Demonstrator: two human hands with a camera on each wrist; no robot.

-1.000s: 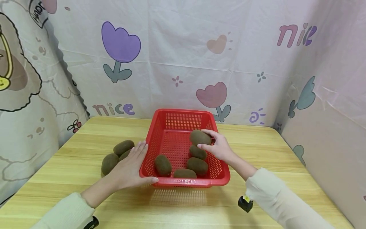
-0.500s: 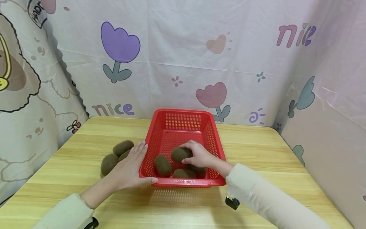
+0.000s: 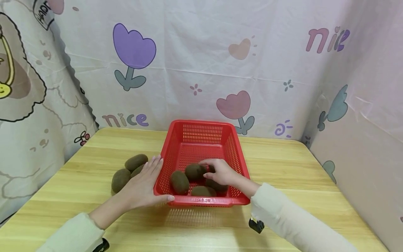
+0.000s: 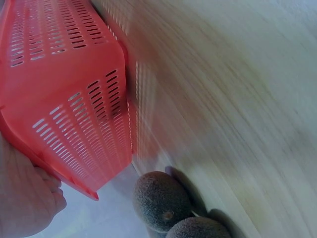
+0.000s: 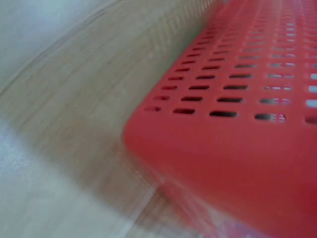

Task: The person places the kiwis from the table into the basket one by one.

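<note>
Inside the red plastic basket point(image 3: 201, 200), several brown kiwis lie toward its near end. My right hand point(image 3: 223, 172) reaches in, fingertips right at the right end of one kiwi point(image 3: 193, 172), its thumb and fingers spread apart. Beneath and behind this hand, other kiwis are partly covered. A kiwi point(image 3: 179, 182) lies by the left wall, and another point(image 3: 203, 191) by the front wall. My left hand point(image 3: 141, 187) rests flat with straight fingers along the basket's left rim, its thumb over the front corner. The right wrist view shows the basket's outer wall point(image 5: 223, 144) but no hand.
Left of the basket, several kiwis point(image 3: 121, 180) sit grouped on the wooden table point(image 3: 78, 178), partly behind my left hand. In the left wrist view a kiwi point(image 4: 161, 201) lies beside the basket. A patterned cloth point(image 3: 195, 52) hangs along the table's back and sides.
My right hand carried a kiwi from the basket's right side leftward and down to the middle, then loosened around it. The kiwi now sits slightly left of the fingers. My left hand stayed put.
</note>
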